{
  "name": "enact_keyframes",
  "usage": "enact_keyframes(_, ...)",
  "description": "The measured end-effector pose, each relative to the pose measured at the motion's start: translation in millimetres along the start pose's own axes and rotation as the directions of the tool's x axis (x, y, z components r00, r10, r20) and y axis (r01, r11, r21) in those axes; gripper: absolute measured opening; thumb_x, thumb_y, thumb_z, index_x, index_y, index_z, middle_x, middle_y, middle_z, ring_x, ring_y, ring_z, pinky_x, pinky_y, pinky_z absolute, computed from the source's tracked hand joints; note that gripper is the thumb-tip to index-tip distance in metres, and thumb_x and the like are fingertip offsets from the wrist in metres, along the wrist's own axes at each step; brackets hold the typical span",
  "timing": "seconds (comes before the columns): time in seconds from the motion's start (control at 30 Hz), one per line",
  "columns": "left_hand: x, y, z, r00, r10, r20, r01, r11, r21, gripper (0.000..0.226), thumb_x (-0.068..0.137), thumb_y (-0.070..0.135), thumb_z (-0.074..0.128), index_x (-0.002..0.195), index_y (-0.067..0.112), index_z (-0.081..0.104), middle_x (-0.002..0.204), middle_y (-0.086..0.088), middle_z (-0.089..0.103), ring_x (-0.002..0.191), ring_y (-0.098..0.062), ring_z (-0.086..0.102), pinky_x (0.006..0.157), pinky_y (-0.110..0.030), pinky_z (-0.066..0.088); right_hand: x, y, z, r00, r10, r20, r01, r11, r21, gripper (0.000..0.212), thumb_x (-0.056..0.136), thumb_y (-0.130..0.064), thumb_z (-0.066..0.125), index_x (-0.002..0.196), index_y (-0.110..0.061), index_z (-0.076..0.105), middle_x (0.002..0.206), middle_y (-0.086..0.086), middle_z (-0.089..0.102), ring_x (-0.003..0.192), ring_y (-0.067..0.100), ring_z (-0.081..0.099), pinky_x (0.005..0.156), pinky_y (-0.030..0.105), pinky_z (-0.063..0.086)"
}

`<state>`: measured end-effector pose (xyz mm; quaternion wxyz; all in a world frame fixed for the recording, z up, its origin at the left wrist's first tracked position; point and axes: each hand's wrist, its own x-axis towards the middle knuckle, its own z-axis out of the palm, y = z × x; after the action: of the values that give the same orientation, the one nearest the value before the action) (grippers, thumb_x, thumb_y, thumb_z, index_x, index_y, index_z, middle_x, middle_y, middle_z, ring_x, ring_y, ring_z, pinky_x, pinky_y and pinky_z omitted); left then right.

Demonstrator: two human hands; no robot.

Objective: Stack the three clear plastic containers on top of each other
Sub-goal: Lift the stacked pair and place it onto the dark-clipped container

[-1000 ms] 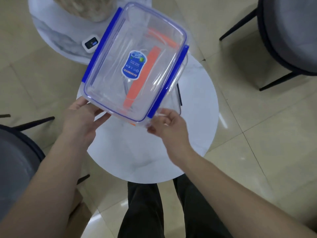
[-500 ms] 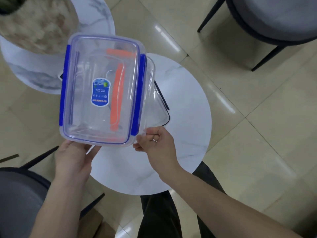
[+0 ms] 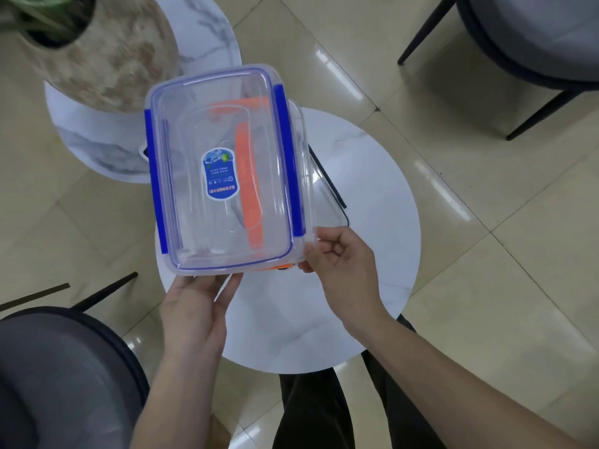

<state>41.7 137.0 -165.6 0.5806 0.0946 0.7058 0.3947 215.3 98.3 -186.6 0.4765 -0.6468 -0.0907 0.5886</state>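
Note:
A clear plastic container with blue side clips (image 3: 194, 163) and a blue label is on top of a stack over the round white table (image 3: 372, 254). Through it shows a container with orange clips (image 3: 248, 183). Under both, a larger clear container with a dark rim (image 3: 327, 189) sticks out to the right. My left hand (image 3: 194, 306) holds the near edge of the blue-clipped container from below. My right hand (image 3: 340, 264) pinches its near right corner with thumb and fingers. Whether the top container rests fully on the one beneath is unclear.
A second, smaller marble table (image 3: 97, 137) stands at the back left with a large stone-coloured plant pot (image 3: 107, 56) on it. Dark-framed grey chairs stand at the top right (image 3: 534, 40) and lower left (image 3: 58, 377). My legs (image 3: 324, 416) are under the table's near edge.
The blue-clipped container has swung from a slanted position to nearly square over the containers beneath. The camera view shifted, so the table sits more to the right.

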Motion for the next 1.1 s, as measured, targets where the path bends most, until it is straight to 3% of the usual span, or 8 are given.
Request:
enact_keyframes(0.13,-7.7,-0.5,10.2,1.000,0.018,-0.025,-0.018,1.000,-0.005,0.041,0.091,-0.013,0.054,0.095,0.021,0.077,0.107,-0.003,0.078,0.095,-0.021,0.076,0.083,-0.038,0.062,5.9,-8.8,-5.1,0.998,-0.060,0.000,0.060,0.998,-0.009,0.023,0.090,0.003,0.064,0.112,0.007,0.059,0.090,0.028,0.067,0.064,0.007,0.068,0.065,0.019,0.056)
enact_keyframes(0.27,-15.5,-9.3,19.2,0.999,-0.013,-0.040,0.012,1.000,-0.027,0.038,0.093,-0.011,0.054,0.104,0.019,0.074,0.114,-0.007,0.076,0.096,-0.021,0.076,0.088,-0.041,0.061,12.2,-13.0,-13.7,0.996,-0.093,-0.005,0.092,0.994,-0.058,0.021,0.091,0.002,0.064,0.111,0.005,0.061,0.084,0.014,0.067,0.063,0.004,0.066,0.063,0.016,0.054)
enact_keyframes(0.43,-21.9,-18.6,23.8,0.998,-0.014,-0.066,0.013,1.000,-0.012,0.042,0.092,-0.013,0.054,0.107,0.021,0.074,0.113,-0.004,0.077,0.098,-0.023,0.076,0.087,-0.040,0.061,18.3,-11.2,-22.6,0.996,-0.085,-0.017,0.083,0.992,-0.096,0.023,0.090,0.001,0.067,0.112,0.006,0.061,0.076,0.009,0.065,0.060,0.003,0.065,0.063,0.015,0.054)
enact_keyframes(0.53,-24.5,-23.1,27.4,0.997,-0.027,-0.066,0.027,1.000,-0.006,0.037,0.092,-0.008,0.060,0.116,0.018,0.072,0.117,-0.007,0.076,0.101,-0.023,0.076,0.087,-0.039,0.062,23.2,-13.6,-26.2,0.994,-0.107,-0.025,0.102,0.983,-0.150,0.022,0.090,-0.003,0.069,0.111,0.000,0.063,0.082,0.013,0.068,0.066,0.005,0.066,0.066,0.017,0.055)
enact_keyframes(0.67,-30.9,-26.8,36.0,0.995,-0.061,-0.074,0.061,0.998,-0.008,0.029,0.092,-0.001,0.066,0.112,0.020,0.072,0.113,-0.007,0.077,0.098,-0.022,0.076,0.089,-0.040,0.060,32.5,-21.0,-29.1,0.992,-0.124,-0.031,0.114,0.970,-0.214,0.022,0.090,-0.010,0.071,0.111,-0.006,0.066,0.091,0.021,0.070,0.070,0.006,0.066,0.067,0.018,0.056)
enact_keyframes(0.8,-30.7,-30.1,39.9,0.993,-0.079,-0.083,0.077,0.996,-0.033,0.030,0.093,0.002,0.066,0.119,0.015,0.069,0.117,-0.011,0.075,0.100,-0.024,0.076,0.087,-0.038,0.062,41.3,-28.8,-30.2,0.988,-0.154,-0.023,0.143,0.955,-0.262,0.022,0.090,-0.014,0.071,0.111,-0.007,0.068,0.092,0.022,0.070,0.070,0.014,0.067,0.065,0.017,0.055)
enact_keyframes(0.97,-30.3,-33.3,42.0,0.992,-0.092,-0.087,0.087,0.995,-0.056,0.033,0.092,0.000,0.066,0.124,0.009,0.065,0.119,-0.019,0.072,0.097,-0.022,0.075,0.080,-0.034,0.063,47.1,-31.5,-27.9,0.986,-0.164,-0.017,0.153,0.949,-0.275,0.021,0.091,-0.013,0.070,0.111,-0.007,0.068,0.097,0.021,0.071,0.083,0.028,0.070,0.068,0.024,0.061)
enact_keyframes(1.1,-29.5,-33.1,39.7,0.992,-0.095,-0.080,0.093,0.995,-0.033,0.024,0.091,-0.002,0.066,0.110,0.012,0.068,0.116,-0.017,0.072,0.095,-0.024,0.074,0.083,-0.039,0.063,46.2,-33.0,-27.1,0.987,-0.162,-0.012,0.151,0.946,-0.288,0.019,0.091,-0.013,0.069,0.109,-0.008,0.068,0.095,0.018,0.072,0.071,0.014,0.068,0.062,0.020,0.058)
